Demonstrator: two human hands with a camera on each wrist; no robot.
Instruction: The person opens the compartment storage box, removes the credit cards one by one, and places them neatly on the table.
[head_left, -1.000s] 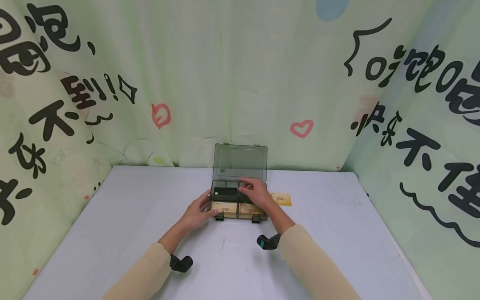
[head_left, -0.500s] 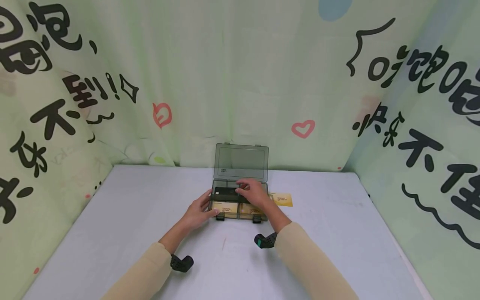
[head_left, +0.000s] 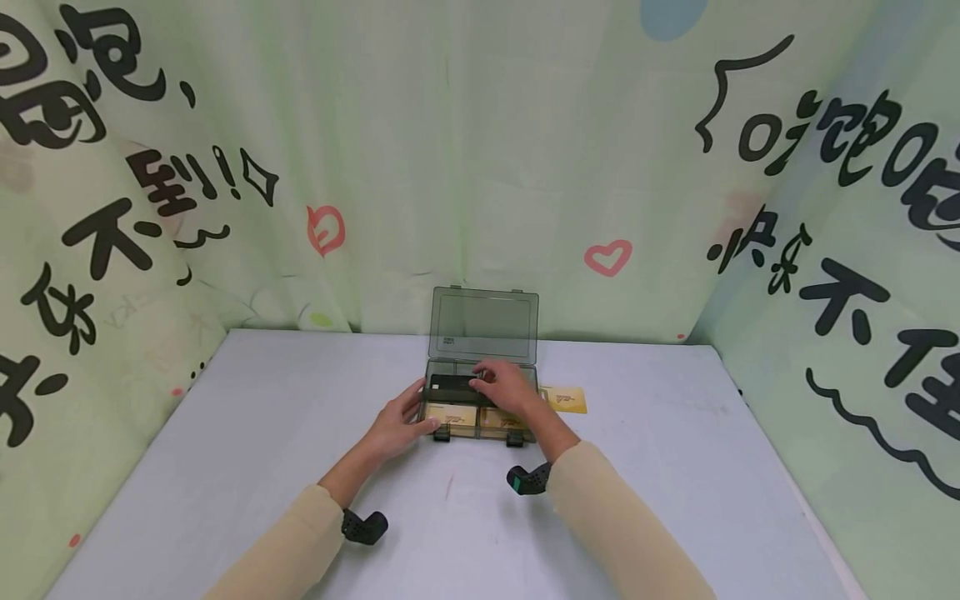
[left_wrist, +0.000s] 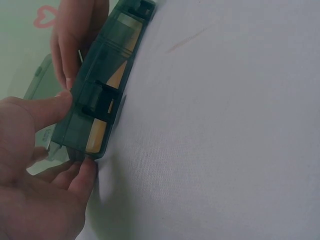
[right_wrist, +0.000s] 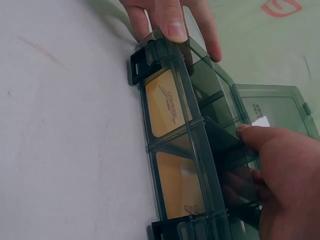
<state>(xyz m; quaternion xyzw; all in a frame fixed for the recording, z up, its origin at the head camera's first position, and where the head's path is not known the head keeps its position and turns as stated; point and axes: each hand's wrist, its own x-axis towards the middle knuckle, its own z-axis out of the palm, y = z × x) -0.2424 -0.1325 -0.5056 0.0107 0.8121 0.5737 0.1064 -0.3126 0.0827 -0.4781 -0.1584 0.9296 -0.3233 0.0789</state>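
A smoky, see-through compartment box (head_left: 480,421) stands on the table with its lid (head_left: 483,325) raised at the back. My left hand (head_left: 401,421) grips the box's left front corner, thumb on the front rim and fingers around the side. Yellow cards (right_wrist: 167,105) fill the two front compartments. Behind them a black card-like piece (head_left: 450,383) with a small white mark lies in the box. Bent over the back compartments is my right hand (head_left: 506,387); its thumb meets a dark panel's edge (right_wrist: 225,132). Its other fingertips are partly hidden, so any pinch is unclear.
A loose yellow card (head_left: 566,399) lies on the white table (head_left: 637,467) at the box's right side. Two black latches (head_left: 515,438) hang open on the box front. Behind the table hangs a pale green printed curtain (head_left: 480,167).
My right hand has shifted slightly left over the box, and its wrist has moved left too. The left hand keeps its grip and the box stays where it was.
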